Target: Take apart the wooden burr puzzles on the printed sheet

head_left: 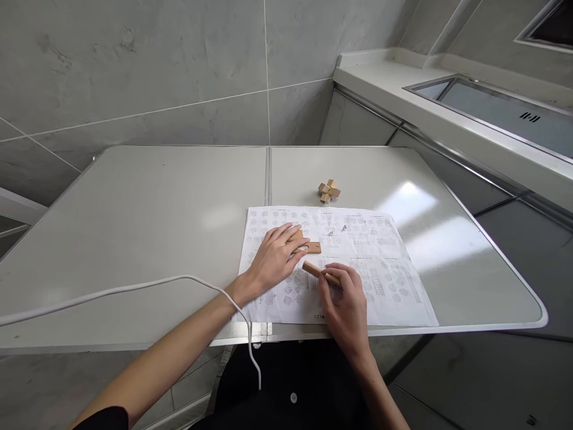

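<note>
My left hand (278,254) rests over light-brown wooden puzzle pieces on the printed sheet (407,292). Its fingers and thumb are curved around a flat piece with a rounded cutout (315,247), whose right end sticks out. Another wooden part (296,235) shows between the fingers; whether the two are joined I cannot tell. In my right hand (348,301) a wooden stick (312,269) is pinched between thumb and fingers, slanting up to the left. Part of it is covered by the fingers. Beyond the sheet sits an assembled cross-shaped wooden burr puzzle (329,191).
The pale folding table (179,179) has a seam down its middle. A white cable (147,285) runs from the left across my left forearm and over the front edge. Behind stands a grey tiled wall (179,60); at right, a counter (380,74) with a sink (496,104).
</note>
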Available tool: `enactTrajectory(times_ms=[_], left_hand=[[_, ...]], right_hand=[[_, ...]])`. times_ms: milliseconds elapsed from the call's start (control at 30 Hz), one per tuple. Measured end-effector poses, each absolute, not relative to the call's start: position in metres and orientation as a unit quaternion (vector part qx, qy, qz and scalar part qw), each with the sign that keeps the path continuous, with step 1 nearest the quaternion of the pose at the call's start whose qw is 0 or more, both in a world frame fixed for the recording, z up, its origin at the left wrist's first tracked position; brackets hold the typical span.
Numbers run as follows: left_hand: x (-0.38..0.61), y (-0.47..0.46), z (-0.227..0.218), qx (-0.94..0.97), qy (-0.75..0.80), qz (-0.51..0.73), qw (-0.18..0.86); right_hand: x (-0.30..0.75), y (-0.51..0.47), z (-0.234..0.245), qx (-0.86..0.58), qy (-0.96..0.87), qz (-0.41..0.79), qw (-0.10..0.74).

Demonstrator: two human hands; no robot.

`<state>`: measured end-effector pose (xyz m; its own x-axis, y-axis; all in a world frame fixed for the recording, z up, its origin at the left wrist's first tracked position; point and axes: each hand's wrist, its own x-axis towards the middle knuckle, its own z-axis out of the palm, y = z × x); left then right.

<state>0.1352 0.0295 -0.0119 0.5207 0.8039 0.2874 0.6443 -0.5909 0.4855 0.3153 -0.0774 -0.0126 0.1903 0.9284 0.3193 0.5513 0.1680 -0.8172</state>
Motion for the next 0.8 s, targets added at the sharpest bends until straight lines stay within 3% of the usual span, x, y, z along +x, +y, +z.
enactTrajectory(times_ms=[267,800], left_hand=[[0.137,0.027,-0.010,0.865,0.425,0.223,0.146],[0.137,0.022,0.002,0.886,0.353,0.207,0.219]], right_hand=[[0.315,-0.077,-0.016,-0.607,-0.639,0.179,0.437],[0.316,-0.077,-0.018,-0.612,-0.645,0.163,0.428]])
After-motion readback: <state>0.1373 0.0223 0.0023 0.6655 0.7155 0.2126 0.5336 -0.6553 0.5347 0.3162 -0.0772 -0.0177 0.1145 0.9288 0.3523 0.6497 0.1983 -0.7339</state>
